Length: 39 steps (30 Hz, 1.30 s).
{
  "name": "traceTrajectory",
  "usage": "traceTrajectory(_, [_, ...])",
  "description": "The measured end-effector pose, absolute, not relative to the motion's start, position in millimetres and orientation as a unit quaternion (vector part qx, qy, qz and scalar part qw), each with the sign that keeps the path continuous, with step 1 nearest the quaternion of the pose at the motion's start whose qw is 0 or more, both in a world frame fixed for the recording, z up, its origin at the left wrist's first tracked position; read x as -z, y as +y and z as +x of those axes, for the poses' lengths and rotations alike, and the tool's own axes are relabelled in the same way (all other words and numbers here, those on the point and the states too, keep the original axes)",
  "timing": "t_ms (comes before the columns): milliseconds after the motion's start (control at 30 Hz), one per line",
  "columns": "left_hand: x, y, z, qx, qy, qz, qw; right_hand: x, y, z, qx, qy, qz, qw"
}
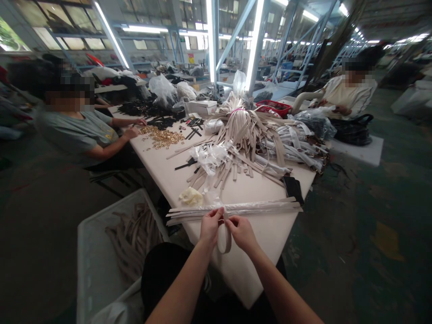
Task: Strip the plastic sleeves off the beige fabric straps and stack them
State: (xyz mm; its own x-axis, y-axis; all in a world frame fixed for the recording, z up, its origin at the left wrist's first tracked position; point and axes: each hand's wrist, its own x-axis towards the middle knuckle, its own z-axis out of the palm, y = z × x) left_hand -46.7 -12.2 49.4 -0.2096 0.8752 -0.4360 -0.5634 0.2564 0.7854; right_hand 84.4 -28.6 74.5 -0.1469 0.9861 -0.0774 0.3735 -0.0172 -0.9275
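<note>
Beige strap (pixel 224 238) hangs looped between both hands, left hand (pixel 209 225) and right hand (pixel 241 231) pinching it.

Long fluorescent tubes (pixel 108 33) blaze overhead, blue steel columns (pixel 256 45) climb mid-frame, dark green floor (pixel 388 189) spreads right, windows (pixel 77 27) upper left.

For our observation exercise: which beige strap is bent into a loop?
The strap pinched between the left hand and right hand at the table's near edge. The bundle behind it lies straight; the others sit heaped mid-table or in the bin.
</note>
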Motion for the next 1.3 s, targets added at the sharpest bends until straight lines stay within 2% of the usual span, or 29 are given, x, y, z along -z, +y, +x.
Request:
traceTrajectory(133, [-51,-15,-49,-0.577,0.512,0.189,0.608,-74,-25,87,-0.485,-0.603,-0.546,0.321])
traceTrajectory(400, [-51,-18,-55,-0.51,0.498,0.203,0.671,-70,-25,92,-0.525,-0.515,-0.556,0.387])
traceTrajectory(500, [-60,-12,-57,-0.559,0.491,0.156,0.65,-72,-31,89,-0.563,-0.512,-0.515,0.395])
traceTrajectory(600, [-67,-10,-55,-0.594,0.487,0.138,0.625,-74,-37,86,-0.612,-0.519,-0.471,0.366])
traceTrajectory(667, [-69,-13,-51,-0.584,0.494,0.153,0.625,-74,-38,86,-0.623,-0.503,-0.484,0.354])
traceTrajectory(833, [-70,-22,-40,-0.532,0.49,0.186,0.665,-75,-33,93,-0.624,-0.451,-0.505,0.39])
traceTrajectory(967, [-81,-10,-50,-0.58,0.475,0.144,0.645,-78,-39,101,-0.668,-0.47,-0.433,0.381])
traceTrajectory(1067, [-86,-3,-57,-0.608,0.479,0.133,0.619,-80,-42,104,-0.636,-0.518,-0.443,0.362])
traceTrajectory(1167, [-84,-8,-52,-0.579,0.488,0.156,0.635,-81,-40,104,-0.566,-0.54,-0.499,0.372])
traceTrajectory(1300, [-76,-23,-41,-0.527,0.501,0.208,0.654,-83,-34,107,-0.546,-0.55,-0.518,0.361])
